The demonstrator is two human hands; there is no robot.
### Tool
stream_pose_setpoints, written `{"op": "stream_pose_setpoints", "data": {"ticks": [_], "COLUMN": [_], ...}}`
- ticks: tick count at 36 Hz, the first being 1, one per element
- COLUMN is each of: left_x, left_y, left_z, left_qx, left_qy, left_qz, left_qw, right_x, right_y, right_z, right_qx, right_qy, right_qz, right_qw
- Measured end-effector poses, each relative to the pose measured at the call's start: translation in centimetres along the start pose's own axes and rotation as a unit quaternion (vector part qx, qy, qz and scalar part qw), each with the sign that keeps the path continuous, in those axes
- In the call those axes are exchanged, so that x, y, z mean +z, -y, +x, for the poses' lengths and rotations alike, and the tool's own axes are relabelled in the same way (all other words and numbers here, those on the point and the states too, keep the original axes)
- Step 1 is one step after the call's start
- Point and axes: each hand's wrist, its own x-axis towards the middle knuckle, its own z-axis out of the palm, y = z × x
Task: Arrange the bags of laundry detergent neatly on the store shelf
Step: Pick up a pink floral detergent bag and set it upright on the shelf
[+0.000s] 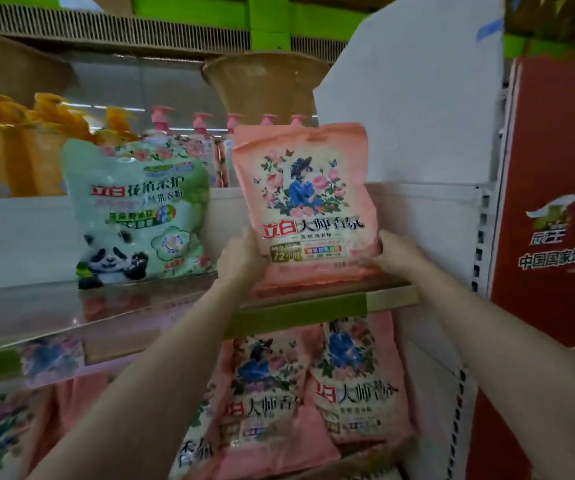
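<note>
Both hands are gripping a pink bag (305,202) by its lower edges, the left hand (241,261) and right hand (395,252) pressing in from either side, holding it upright at the right end of the shelf (313,308). A green bag (137,211) is standing well to its left — open shelf lying between them. Pink pump bottles (203,133) and orange bottles (12,150) are lining the back, and more pink bags (355,379) are lying on the level below.

pink floral bag (305,202), pale green panda-printed bag (140,216), orange bottles (19,150).
</note>
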Motion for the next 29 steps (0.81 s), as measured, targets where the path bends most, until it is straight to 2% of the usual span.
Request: {"op": "stream_pose_setpoints", "data": {"ticks": [4,9,14,17,21,24,29], "left_x": [0.3,0.5,0.6,0.5,-1.5,-3.1,-6.3], "left_y": [0.1,-0.1,-0.4,-1.0,-1.0,-0.1,2.0], "left_z": [0.8,0.9,0.7,0.2,0.0,-0.1,-0.6], "left_qx": [-0.012,-0.030,-0.024,0.004,0.052,0.079,0.069], "left_qy": [0.003,-0.002,-0.003,-0.010,0.052,0.066,0.085], "left_qz": [-0.024,-0.005,0.075,0.146,0.227,0.250,0.208], "left_qw": [1.000,1.000,0.997,0.989,0.971,0.963,0.972], "right_x": [0.5,1.3,1.8,2.0,1.7,1.2,1.1], "right_y": [-0.1,-0.5,-0.2,0.6,2.0,3.2,7.1], "right_z": [0.1,0.3,-0.1,-0.8,-1.9,-2.8,-3.5], "right_qx": [-0.015,0.006,0.040,0.075,0.102,0.082,0.007], "right_qy": [-0.026,-0.050,-0.053,-0.052,-0.051,-0.032,-0.015], "right_qz": [0.002,0.001,-0.017,-0.067,-0.121,-0.162,-0.196], "right_qw": [1.000,0.999,0.998,0.994,0.986,0.983,0.980]}}
